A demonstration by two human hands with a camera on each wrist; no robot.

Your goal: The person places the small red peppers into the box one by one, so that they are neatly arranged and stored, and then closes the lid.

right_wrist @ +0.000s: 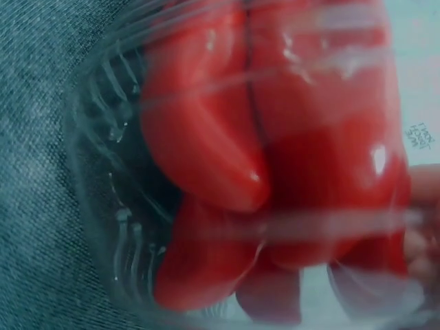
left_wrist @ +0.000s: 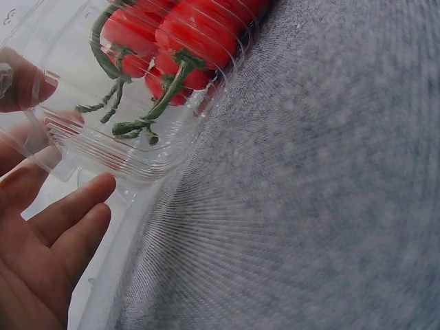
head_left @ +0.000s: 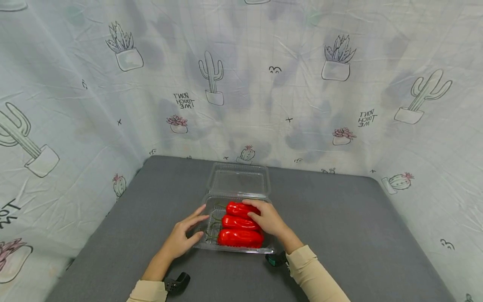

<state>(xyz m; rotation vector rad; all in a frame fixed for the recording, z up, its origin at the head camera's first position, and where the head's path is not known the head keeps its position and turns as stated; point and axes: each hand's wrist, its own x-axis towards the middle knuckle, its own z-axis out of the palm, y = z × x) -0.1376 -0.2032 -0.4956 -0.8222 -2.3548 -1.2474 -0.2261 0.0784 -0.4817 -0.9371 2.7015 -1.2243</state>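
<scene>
A clear plastic clamshell box (head_left: 211, 248) lies with its lid (head_left: 239, 181) folded back, away from me. In it, glossy red peppers lie in rows with their green stems (left_wrist: 161, 103) to the left. The nearest pepper (head_left: 240, 238) and the middle pepper (head_left: 239, 222) are in plain sight. My right hand (head_left: 268, 218) holds the far pepper (head_left: 235, 208), thumb on its near side and fingers over its far side. At the box's left rim, my left hand (head_left: 182, 235) has its fingers spread. More peppers (right_wrist: 206, 265) show underneath through the clear wall.
The box stands on a grey cloth-covered table (head_left: 332, 226). Behind and at both sides hangs a pale curtain (head_left: 253, 100) printed with cacti. Dark camera mounts (head_left: 178, 283) sit at my wrists beside the beige sleeves (head_left: 315, 274).
</scene>
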